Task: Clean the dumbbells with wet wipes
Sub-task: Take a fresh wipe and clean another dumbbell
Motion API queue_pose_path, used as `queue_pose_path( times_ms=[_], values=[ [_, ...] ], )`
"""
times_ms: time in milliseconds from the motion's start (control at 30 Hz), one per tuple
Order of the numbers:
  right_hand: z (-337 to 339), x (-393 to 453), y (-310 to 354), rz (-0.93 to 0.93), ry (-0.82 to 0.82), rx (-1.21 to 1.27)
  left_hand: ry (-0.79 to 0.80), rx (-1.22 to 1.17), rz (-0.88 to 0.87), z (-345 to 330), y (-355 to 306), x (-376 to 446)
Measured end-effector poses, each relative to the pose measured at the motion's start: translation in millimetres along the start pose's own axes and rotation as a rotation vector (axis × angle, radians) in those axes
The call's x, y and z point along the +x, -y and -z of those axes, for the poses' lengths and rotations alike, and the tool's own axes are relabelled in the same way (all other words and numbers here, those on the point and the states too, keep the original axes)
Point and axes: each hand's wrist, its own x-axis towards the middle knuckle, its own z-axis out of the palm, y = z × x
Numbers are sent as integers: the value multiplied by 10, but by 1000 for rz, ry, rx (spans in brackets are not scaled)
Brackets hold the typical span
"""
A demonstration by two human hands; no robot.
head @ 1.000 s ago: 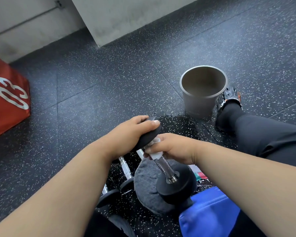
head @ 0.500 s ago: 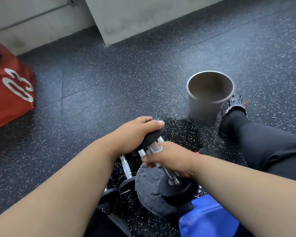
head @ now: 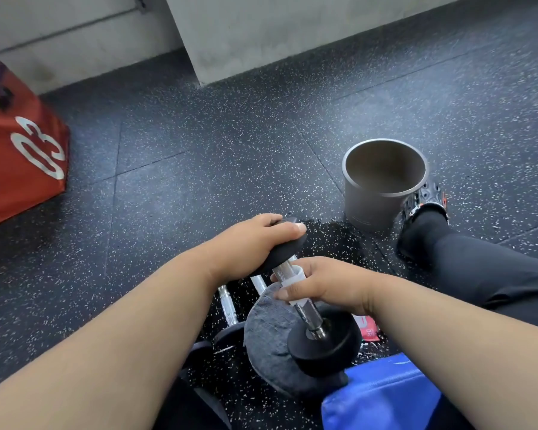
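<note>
**gymrat_04:** So where's the dumbbell [head: 305, 293] sitting in this shot?

**wipe_guy:** It's tilted, held up just on the near side of the metal bucket [head: 382, 184]. The person's left hand [head: 255, 243] is curled over the upper black head, thumb across the top. The lower head rests on a grey cloth [head: 267, 336] lying on the speckled rubber floor [head: 199, 181].

**gymrat_04:** And the right hand?

**wipe_guy:** The right hand [head: 326, 283] is wrapped round the knurled chrome handle with a white wet wipe [head: 292, 285] pinched between the fingers and the bar. So both hands are grasping something, neither is loose.

**gymrat_04:** Anything else near the bucket?

**wipe_guy:** There's a dark wet patch [head: 339, 240] on the floor right at the bucket's base, towards the person. Their black-trousered leg [head: 479, 268] stretches out beside the bucket, shoe touching or nearly touching its wall, can't tell which. More dumbbells [head: 227, 308] lie on the floor under the left wrist. A blue pad [head: 385, 395] sits at the near edge, with a red-and-white packet [head: 368, 328] poking out behind the right wrist. Well to the left of the bucket there's a red box [head: 22, 156] marked 03.
</note>
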Motion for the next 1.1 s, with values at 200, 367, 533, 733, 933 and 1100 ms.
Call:
queue_pose_path(
  times_ms=[200, 367, 533, 733, 933, 1100],
  values=[
    [36, -69, -30, -59, 52, -77, 4, -14, 13, 10, 20, -18],
    [109, -127, -16, -77, 64, -261, 5, -14, 13, 18, 53, -12],
    [124, -186, 44, -81, 47, -419, 0, -9, 20, 27, 64, -17],
    [-81, -149, -41, -103, -38, -432, 5, 2, 26, 30, 52, -7],
    [-237, -79, -41, -84, -144, -388, 17, -53, 31, 5, 42, 18],
    [-228, -10, -77, -115, -145, -388, -1, -51, 16, -7, 51, 33]
  ],
)
